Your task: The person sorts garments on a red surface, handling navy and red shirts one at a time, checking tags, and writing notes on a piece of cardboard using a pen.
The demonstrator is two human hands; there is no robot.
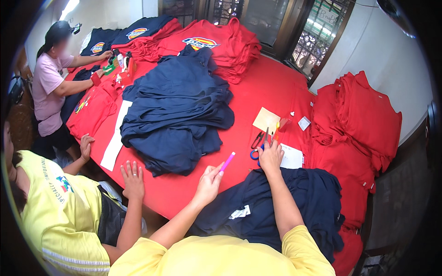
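Note:
My left hand point(209, 185) is closed round a slim pink pen-like stick point(227, 163) with a pale end, held above the red tabletop. My right hand point(270, 156) reaches down over a cluster of small tools, its fingers bent together; what lies under them is partly hidden. Beside its fingertips are scissors point(254, 153) with blue handles, partly covered by the hand. Dark thread snips point(257, 140) lie just left of the scissors. A tan card point(266, 120) and a white paper point(292, 158) flank the tools. Under my forearms spreads a navy garment pile point(294, 195) with white labels.
A large navy garment heap point(177, 110) fills the table's middle. Red garments are stacked at the right point(354, 122) and back point(221, 43). At my left, a person in yellow point(69, 211) rests a hand on the table edge; another in pink point(50, 87) works farther back.

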